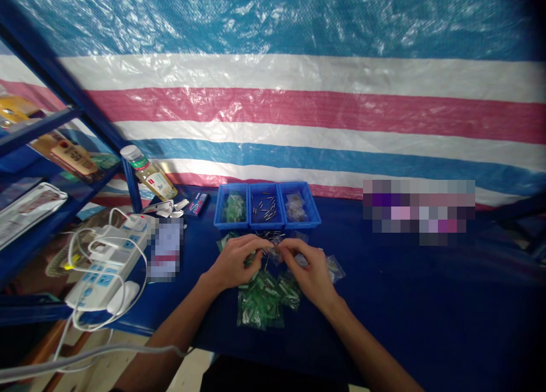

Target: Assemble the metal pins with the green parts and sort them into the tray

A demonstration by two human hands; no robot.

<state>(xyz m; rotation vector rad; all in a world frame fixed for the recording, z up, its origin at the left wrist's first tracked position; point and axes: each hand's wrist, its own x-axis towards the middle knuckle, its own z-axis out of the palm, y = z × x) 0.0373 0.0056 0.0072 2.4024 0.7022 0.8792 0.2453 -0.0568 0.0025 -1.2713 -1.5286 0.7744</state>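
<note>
My left hand (239,261) and my right hand (310,269) are close together over the blue table, fingers bent in pinches. Between their fingertips is what looks like a small clear plastic bag (275,254), partly hidden by the fingers. A bit of green shows under my left palm. Below the hands lies a pile of green-tinted small packets (261,301). Just beyond the fingers are loose thin dark metal pieces (269,234). More clear packets (335,268) lie beside my right hand.
Three joined blue bins stand behind: green packets (234,208), thin metal pieces (265,207), clear packets (295,208). At left are a power strip (106,267) with white cables, a blurred-out phone-like object (166,250), a small blue box (198,204), a bottle (151,176) and a shelf.
</note>
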